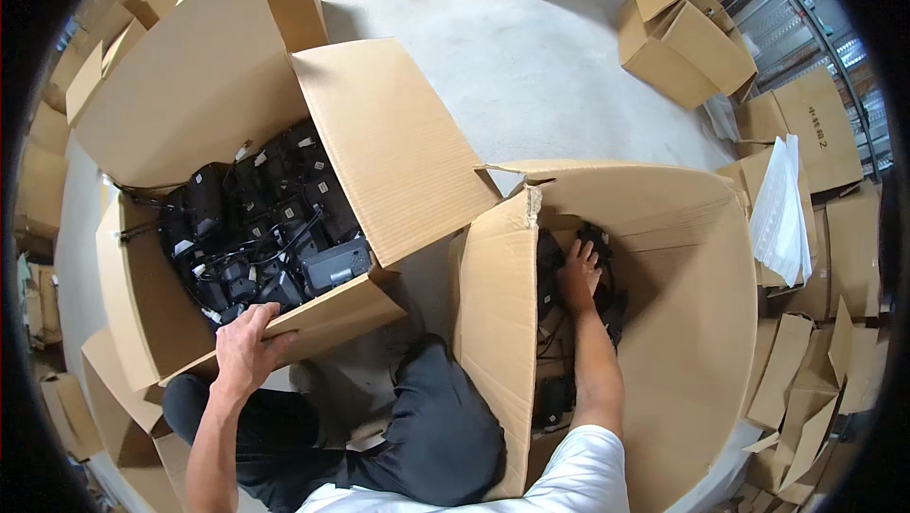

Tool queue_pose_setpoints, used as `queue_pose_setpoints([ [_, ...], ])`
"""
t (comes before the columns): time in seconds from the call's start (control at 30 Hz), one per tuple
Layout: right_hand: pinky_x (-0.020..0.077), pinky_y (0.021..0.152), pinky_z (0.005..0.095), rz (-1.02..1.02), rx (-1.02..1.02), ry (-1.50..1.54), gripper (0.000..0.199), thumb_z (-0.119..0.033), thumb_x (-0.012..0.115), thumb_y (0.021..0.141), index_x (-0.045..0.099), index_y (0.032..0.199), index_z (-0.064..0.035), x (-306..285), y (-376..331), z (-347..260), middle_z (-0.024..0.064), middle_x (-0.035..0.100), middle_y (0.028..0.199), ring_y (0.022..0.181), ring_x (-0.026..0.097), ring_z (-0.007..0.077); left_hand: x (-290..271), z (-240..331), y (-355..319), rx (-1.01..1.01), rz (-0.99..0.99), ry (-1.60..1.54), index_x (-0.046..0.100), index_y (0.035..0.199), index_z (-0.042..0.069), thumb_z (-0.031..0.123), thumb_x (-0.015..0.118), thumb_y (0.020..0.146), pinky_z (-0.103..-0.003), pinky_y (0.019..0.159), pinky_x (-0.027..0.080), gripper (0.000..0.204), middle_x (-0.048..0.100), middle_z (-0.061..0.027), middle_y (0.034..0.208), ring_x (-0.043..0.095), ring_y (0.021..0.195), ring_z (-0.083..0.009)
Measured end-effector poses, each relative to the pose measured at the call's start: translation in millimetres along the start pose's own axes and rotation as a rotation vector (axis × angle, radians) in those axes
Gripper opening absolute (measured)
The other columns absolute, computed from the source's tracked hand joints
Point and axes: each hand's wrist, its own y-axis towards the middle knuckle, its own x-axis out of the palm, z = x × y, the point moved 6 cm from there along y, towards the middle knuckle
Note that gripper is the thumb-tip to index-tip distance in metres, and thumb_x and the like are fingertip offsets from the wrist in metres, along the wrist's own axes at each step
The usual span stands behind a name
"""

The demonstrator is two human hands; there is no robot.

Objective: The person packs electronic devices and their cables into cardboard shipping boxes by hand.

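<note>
A large open cardboard box [128,314] on the left holds many black electronic units [251,219] with cables and small white connectors. One greyer boxy unit [338,265] lies near its front edge. My left hand [248,347] is closed over that box's near rim, thumb along the cardboard. On the right stands a deeper open cardboard box [498,323]. Inside it, my right hand [578,278] reaches down among black units [555,399], its fingers stretched out and apart, touching them. Its palm side and the parts beneath are partly hidden.
My bent legs [441,418] lie between the two boxes. A raised flap [389,134] of the left box leans toward the right one. More cardboard boxes [682,48] stand on the grey floor [559,86] beyond. Flattened cardboard [806,390] and white sheeting [782,214] are at right.
</note>
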Motion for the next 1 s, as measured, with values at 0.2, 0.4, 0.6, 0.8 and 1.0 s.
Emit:
queue_pose_setpoints([
  [0.2, 0.0523, 0.094, 0.0514, 0.07, 0.259, 0.264, 0.057, -0.009, 0.064, 0.091, 0.04, 0.142, -0.0078, -10.0, 0.3, 21.8, 0.0204, 0.039, 0.149, 0.126, 0.05, 0.0398, -6.6, -7.5, -3.3, 0.004, -0.003, 0.03, 0.065, 0.113, 0.006, 0.028, 0.081, 0.077, -0.04, 0.074, 0.054, 0.044, 0.07, -0.0099, 0.101, 0.069, 0.09, -0.0295],
  [0.4, 0.0483, 0.101, 0.0433, 0.171, 0.164, 0.75, 0.071, -0.004, 0.072, 0.078, 0.04, 0.141, -0.0034, -55.3, -36.1, 117.1, 0.0244, 0.05, 0.138, 0.127, 0.052, 0.0377, -3.5, 4.8, 0.4, 0.067, 0.006, -0.01, 0.063, 0.116, 0.007, 0.032, 0.078, 0.08, -0.041, 0.072, 0.053, 0.046, 0.068, -0.0087, 0.099, 0.068, 0.091, -0.0296],
  [0.6, 0.0434, 0.105, 0.0377, 0.179, -0.086, 1.418, 0.079, -0.003, 0.073, 0.073, 0.039, 0.144, -0.0012, -240.9, -163.3, 107.5, 0.016, 0.057, 0.128, 0.116, 0.057, 0.0259, -15.6, -7.2, -8.3, -0.005, 0.019, -0.085, 0.065, 0.116, 0.007, 0.031, 0.077, 0.082, -0.043, 0.081, 0.053, 0.043, 0.068, -0.0103, 0.106, 0.068, 0.098, -0.0312],
  [0.8, 0.0439, 0.106, 0.0361, 0.073, -0.499, 1.291, 0.103, -0.014, 0.085, 0.068, 0.028, 0.154, -0.0008, -420.1, -276.0, 76.3, 0.0183, 0.05, 0.136, 0.124, 0.052, 0.0257, -80.0, 170.1, 21.3, 0.539, 0.059, -0.98, 0.04, 0.145, -0.005, 0.026, 0.082, 0.081, -0.041, 0.113, 0.038, 0.082, 0.049, -0.022, 0.144, 0.047, 0.134, -0.0313],
  [1.0, 0.0415, 0.108, 0.0363, 0.101, -0.598, 1.617, 0.104, -0.009, 0.082, 0.08, 0.012, 0.156, 0.0059, -451.8, -296.3, 27.8, 0.0219, 0.043, 0.146, 0.13, 0.049, 0.026, -87.6, 225.8, 8.5, 0.28, -0.17, -1.802, 0.063, 0.115, 0.001, 0.012, 0.073, 0.092, -0.03, 0.085, 0.055, 0.027, 0.069, -0.0042, 0.102, 0.065, 0.09, -0.0119],
])
